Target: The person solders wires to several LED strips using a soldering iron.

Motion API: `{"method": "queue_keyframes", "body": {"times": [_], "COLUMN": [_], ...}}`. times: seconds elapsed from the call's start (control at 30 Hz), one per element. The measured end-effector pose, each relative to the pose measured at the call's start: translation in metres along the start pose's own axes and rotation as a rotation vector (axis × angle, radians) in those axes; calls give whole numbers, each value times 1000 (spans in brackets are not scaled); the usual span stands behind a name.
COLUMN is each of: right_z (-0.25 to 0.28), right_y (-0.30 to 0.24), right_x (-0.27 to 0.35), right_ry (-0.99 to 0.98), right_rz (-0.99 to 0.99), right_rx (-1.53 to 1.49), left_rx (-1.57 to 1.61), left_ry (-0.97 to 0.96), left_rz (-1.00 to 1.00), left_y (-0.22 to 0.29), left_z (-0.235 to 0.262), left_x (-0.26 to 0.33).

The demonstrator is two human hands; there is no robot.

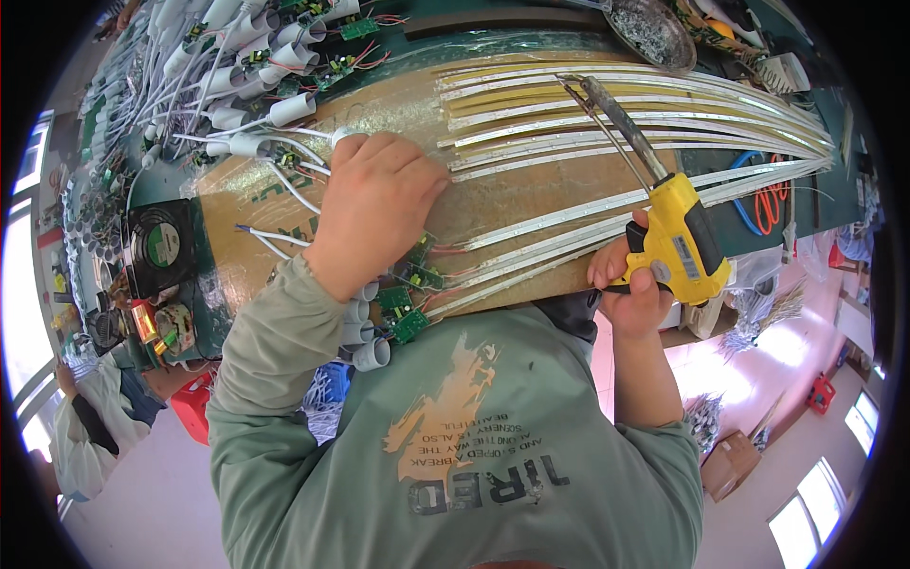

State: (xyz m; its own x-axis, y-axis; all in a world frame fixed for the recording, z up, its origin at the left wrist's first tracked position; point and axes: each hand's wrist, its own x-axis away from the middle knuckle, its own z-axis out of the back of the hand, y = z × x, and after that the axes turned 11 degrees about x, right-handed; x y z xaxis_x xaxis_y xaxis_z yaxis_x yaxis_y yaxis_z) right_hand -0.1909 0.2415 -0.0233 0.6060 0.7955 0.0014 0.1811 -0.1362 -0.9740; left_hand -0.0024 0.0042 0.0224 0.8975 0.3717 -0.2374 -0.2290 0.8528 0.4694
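Note:
My right hand [630, 275] grips a yellow and black soldering gun [687, 242] by its handle. The gun's metal tip points up and to the left, over long white LED strips [569, 218] that fan out to the right. My left hand [379, 204] is closed, its fingers curled down over the board. A white rounded piece [345, 137] shows at its fingertips; what the fingers hold is hidden. Green circuit boards [409, 324] lie just below that hand, wired to strip ends. White cables [296, 190] run beside it on the left.
Many white plastic tubes [292, 109] with cables and boards crowd the back left. A black fan [161, 245] stands at the left. The brown cardboard sheet [242, 270] covers the bench's middle. A metal pan [652, 33] sits at the back right, near orange and blue cords [770, 204].

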Motion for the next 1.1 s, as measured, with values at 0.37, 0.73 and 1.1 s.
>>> {"method": "queue_keyframes", "body": {"times": [0.37,0.73,1.1], "right_z": [1,-1,1], "right_y": [0,-2,-3], "right_x": [1,14,50], "right_ry": [6,-54,-297], "right_rz": [-12,-36,-233], "right_rx": [7,55,117], "left_rx": [-6,-41,-55], "left_ry": [20,39,67], "left_rz": [53,44,15], "left_y": [6,4,1], "left_z": [-3,-7,-10], "left_x": [2,6,7]}}
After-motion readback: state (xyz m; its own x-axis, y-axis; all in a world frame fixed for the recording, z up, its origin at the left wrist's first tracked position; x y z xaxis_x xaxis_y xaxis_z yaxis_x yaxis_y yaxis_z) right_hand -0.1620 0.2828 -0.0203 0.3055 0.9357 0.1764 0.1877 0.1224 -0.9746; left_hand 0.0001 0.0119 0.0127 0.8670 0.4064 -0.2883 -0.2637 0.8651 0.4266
